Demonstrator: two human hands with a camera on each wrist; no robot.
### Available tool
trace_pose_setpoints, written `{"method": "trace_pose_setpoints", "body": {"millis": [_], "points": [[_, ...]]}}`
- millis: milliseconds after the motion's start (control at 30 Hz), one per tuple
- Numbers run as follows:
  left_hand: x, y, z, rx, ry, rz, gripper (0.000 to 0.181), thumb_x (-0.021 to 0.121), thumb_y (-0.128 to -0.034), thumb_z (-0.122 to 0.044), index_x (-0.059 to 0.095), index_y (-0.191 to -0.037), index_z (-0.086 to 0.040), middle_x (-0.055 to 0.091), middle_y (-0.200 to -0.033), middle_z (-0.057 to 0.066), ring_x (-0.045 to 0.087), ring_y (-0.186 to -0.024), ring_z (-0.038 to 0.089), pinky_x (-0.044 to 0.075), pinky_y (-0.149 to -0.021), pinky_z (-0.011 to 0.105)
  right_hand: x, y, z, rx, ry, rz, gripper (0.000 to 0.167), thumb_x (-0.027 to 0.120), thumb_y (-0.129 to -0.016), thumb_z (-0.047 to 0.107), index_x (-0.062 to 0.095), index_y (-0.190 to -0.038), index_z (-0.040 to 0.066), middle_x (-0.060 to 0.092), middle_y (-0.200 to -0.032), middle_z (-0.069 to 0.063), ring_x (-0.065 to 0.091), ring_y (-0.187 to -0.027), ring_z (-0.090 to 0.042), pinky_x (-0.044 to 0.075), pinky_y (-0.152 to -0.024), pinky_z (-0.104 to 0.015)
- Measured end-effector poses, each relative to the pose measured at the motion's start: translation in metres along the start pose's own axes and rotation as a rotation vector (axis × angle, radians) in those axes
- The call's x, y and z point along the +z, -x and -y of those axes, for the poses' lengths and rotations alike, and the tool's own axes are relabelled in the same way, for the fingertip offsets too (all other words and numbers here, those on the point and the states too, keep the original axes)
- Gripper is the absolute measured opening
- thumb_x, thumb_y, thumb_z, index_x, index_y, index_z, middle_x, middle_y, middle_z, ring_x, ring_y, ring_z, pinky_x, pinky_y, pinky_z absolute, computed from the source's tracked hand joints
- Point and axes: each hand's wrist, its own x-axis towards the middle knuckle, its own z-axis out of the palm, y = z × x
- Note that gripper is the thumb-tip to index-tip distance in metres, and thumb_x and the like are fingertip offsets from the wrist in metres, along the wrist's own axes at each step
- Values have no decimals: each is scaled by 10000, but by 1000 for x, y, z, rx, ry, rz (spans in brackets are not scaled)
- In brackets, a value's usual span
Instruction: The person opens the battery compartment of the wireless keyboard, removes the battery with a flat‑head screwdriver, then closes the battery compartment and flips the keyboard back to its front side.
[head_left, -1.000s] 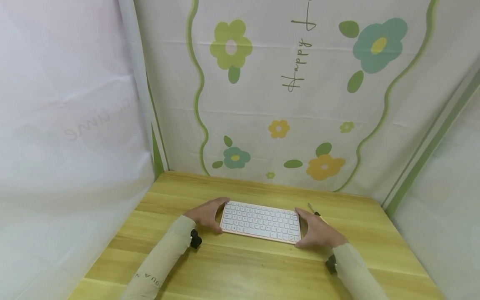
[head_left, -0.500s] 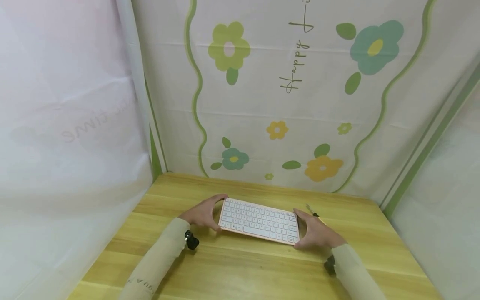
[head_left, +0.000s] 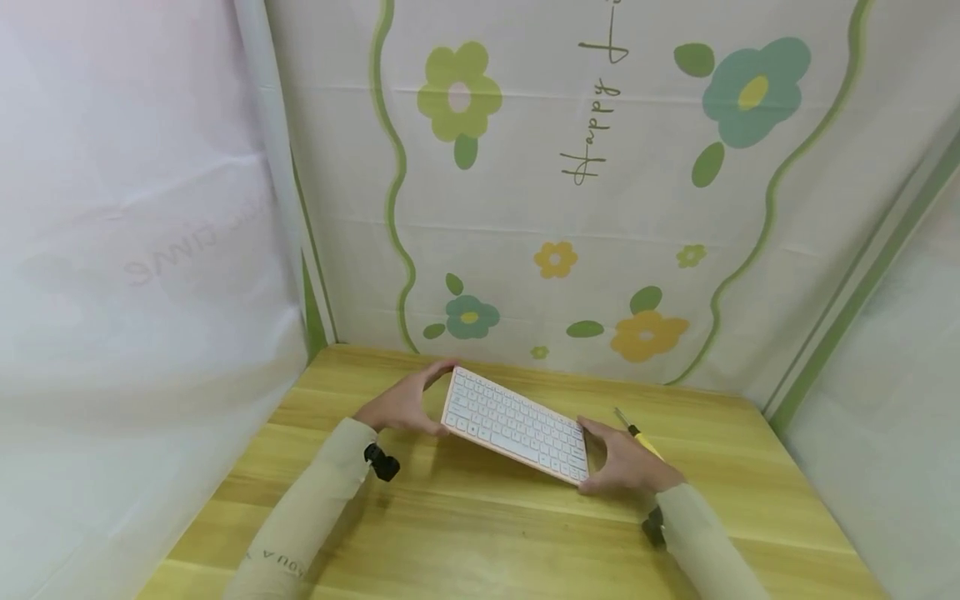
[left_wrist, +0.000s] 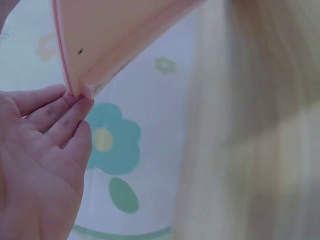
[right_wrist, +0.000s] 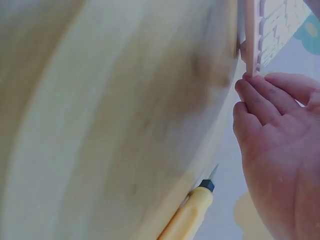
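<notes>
A white keyboard (head_left: 517, 427) with a pink edge is held between both hands, its left end raised higher than its right. My left hand (head_left: 405, 404) grips the left end between thumb and fingers. In the left wrist view, the fingertips (left_wrist: 75, 102) touch a corner of the pink underside (left_wrist: 110, 35). At the other end my right hand (head_left: 626, 458) grips the keyboard's short side; in the right wrist view its fingertips meet the pink edge (right_wrist: 252, 40). Behind the right hand lies a screwdriver (head_left: 643, 442) with a yellow handle, partly hidden by that hand.
The wooden table (head_left: 465, 542) extends beneath both arms. A white flowered cloth (head_left: 510, 200) hangs at the table's far edge, with further white cloth (head_left: 142, 333) at the left side. Each wrist carries a small black camera (head_left: 381, 462).
The keyboard's left end has risen, and the keyboard now slants down to the right. My left hand has moved up with it; the right hand has shifted slightly left, uncovering more screwdriver.
</notes>
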Motion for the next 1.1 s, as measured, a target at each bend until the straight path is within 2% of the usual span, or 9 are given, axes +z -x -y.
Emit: {"method": "trace_pose_setpoints", "body": {"millis": [167, 333, 400, 600, 733, 867, 1000, 1100], "points": [[-9, -13, -21, 66, 23, 2, 1186, 923, -712, -147, 228, -1667, -43, 293, -1726, 160, 225, -1628, 383, 196, -1314, 594, -12, -4, 11, -67, 4, -31, 1285, 940, -712, 561, 275, -1650, -14, 355, -1696, -211, 359, -1547, -469, 339, -1226, -653], [-19, -26, -48, 91, 24, -17, 1147, 906, -732, -145, 239, -1655, -6, 341, -1699, 180, 255, -1617, 392, 206, -1313, 600, -32, -12, 29, -154, 61, -74, 1232, 931, -746, 527, 291, -1638, -31, 382, -1673, -236, 404, -1506, -508, 359, -1196, -687], [-23, -32, -59, 111, 11, -31, 1127, 903, -745, -148, 249, -1650, 8, 371, -1683, 195, 287, -1604, 399, 226, -1308, 599, -41, -15, 38, -167, 65, -82, 1221, 935, -749, 509, 288, -1648, -5, 378, -1678, -221, 405, -1512, -495, 384, -1195, -657], [-30, -53, -91, 141, -29, -53, 1078, 907, -763, -151, 292, -1633, 14, 419, -1654, 208, 356, -1580, 371, 288, -1301, 521, -67, -24, 70, -220, 9, -92, 1203, 934, -782, 439, 228, -1684, 69, 329, -1715, -175, 343, -1559, -460, 340, -1224, -667], [-30, -65, -112, 147, -67, -40, 1098, 923, -758, -181, 290, -1630, 28, 410, -1652, 237, 369, -1573, 367, 291, -1306, 492, -85, -30, 95, -279, -24, -120, 1185, 927, -799, 415, 218, -1689, 84, 319, -1729, -132, 310, -1588, -416, 304, -1252, -649], [-26, -74, -128, 155, -112, -21, 1125, 940, -748, -209, 287, -1630, 38, 414, -1652, 232, 379, -1570, 352, 286, -1314, 445, -104, -34, 119, -316, -69, -147, 1157, 915, -824, 385, 197, -1700, 147, 299, -1741, -114, 283, -1607, -388, 286, -1265, -637], [-20, -82, -136, 159, -143, -1, 1130, 942, -757, -243, 284, -1634, 30, 409, -1659, 226, 383, -1570, 347, 296, -1312, 440, -119, -37, 142, -343, -140, -161, 1108, 901, -851, 291, 197, -1701, 201, 283, -1749, -106, 261, -1621, -358, 257, -1278, -641], [-14, -87, -138, 155, -137, 0, 1148, 947, -760, -261, 268, -1638, 32, 389, -1668, 239, 374, -1575, 349, 291, -1314, 431, -126, -40, 156, -359, -158, -170, 1084, 893, -863, 283, 206, -1699, 228, 291, -1750, -62, 262, -1626, -324, 255, -1288, -622]]}}
